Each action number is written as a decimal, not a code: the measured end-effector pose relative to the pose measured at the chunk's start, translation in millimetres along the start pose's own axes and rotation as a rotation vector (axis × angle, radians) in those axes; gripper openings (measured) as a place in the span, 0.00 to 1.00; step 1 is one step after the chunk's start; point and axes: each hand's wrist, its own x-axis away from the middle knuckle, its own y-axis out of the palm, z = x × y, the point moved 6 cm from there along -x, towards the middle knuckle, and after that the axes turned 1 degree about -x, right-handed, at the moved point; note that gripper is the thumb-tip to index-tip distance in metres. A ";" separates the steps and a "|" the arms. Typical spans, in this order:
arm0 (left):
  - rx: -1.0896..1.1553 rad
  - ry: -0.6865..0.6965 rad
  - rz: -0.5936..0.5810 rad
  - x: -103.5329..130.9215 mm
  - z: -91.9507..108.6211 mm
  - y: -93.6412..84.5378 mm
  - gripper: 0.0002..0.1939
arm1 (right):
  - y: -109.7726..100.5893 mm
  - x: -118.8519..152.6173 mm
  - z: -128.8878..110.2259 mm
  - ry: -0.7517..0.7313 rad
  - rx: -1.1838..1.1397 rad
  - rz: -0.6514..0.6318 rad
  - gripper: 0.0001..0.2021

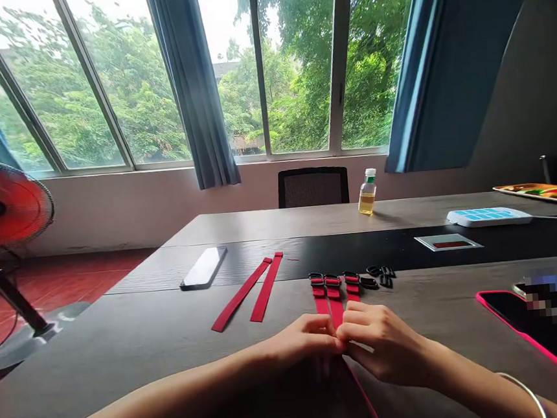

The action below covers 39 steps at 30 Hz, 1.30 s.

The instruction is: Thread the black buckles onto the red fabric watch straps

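My left hand (pixel 309 339) and my right hand (pixel 380 340) meet at the lower middle, both with fingers pinched on a red strap (pixel 360 387) that trails down to the bottom edge. Just beyond them lie three red straps with black buckles (pixel 332 281) at their far ends, partly hidden by my fingers. Several loose black buckles (pixel 384 274) sit to the right of these. Two flat red strips (pixel 267 287) lie side by side to the left, folded at their far ends.
A white phone (pixel 204 268) lies at the left. Farther back stands a bottle (pixel 367 193). At the right are a white power strip (pixel 488 217), a small clear-edged card (pixel 448 242) and a pink-edged black case (pixel 533 330). A red fan (pixel 3 207) stands beside the table.
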 end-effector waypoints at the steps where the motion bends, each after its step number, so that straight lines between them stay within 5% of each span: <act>1: -0.004 -0.007 0.001 -0.6 0.2 -0.8 0.11 | -3.8 -0.5 -0.8 -0.012 -0.021 0.007 0.10; 9: 0.102 -0.016 -0.115 -11.3 -3.3 -5.6 0.11 | -20.8 0.8 5.9 -0.043 0.104 0.020 0.11; 24: 0.104 0.049 0.024 -11.8 -7.4 -7.8 0.18 | -2.3 4.4 -0.9 0.063 0.378 0.136 0.07; 34: 0.238 -0.021 -0.076 -9.3 3.6 5.7 0.15 | -31.1 3.4 16.5 0.139 0.195 0.093 0.06; 39: 0.270 -0.050 -0.116 -9.9 -5.9 5.7 0.17 | -23.0 3.1 16.8 0.142 0.161 0.018 0.04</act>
